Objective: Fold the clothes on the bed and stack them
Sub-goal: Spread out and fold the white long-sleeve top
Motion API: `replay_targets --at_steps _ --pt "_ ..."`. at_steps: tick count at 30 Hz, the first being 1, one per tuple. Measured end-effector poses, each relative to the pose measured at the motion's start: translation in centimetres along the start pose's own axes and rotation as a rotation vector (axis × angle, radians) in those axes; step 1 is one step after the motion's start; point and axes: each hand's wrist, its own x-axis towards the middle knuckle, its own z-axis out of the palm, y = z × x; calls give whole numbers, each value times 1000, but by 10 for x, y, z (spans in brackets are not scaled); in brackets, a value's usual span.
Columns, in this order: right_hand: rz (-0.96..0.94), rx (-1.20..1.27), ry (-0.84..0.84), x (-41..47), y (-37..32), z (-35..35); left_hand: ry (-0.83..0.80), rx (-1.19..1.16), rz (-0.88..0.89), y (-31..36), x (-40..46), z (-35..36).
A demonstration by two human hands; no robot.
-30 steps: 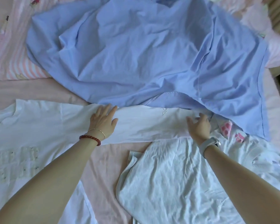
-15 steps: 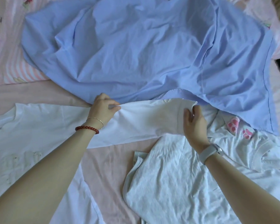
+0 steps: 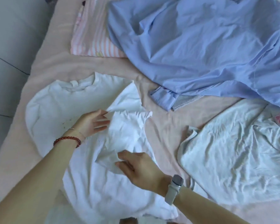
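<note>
You were only at the start of the job. The white T-shirt lay near the left edge of the bed, one side flap brought in over its middle but bunched and wrinkled — a first fold, not a finished one. Your left hand lay on it with fingers straight and relaxed, gripping nothing; your right hand pinched the lower edge of that flap between thumb and fingers. Nothing was stacked anywhere in view. The blue shirt sprawled unfolded across the far side, and the pale garment to your right was crumpled too — so, by my reckoning, nearly all the work remained.
</note>
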Motion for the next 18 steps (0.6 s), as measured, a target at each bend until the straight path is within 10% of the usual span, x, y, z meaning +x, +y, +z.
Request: replay_targets --at_steps 4,8,13,18 --pt "255 175 -397 8 -18 86 47 -55 -142 -53 -8 -80" --pt "430 -48 -253 23 8 120 78 314 -196 -111 -7 -107" --pt "424 -369 -99 38 47 120 259 716 156 -150 -16 -97" --pt "404 -693 -504 41 64 130 310 710 91 -192 -40 -112"
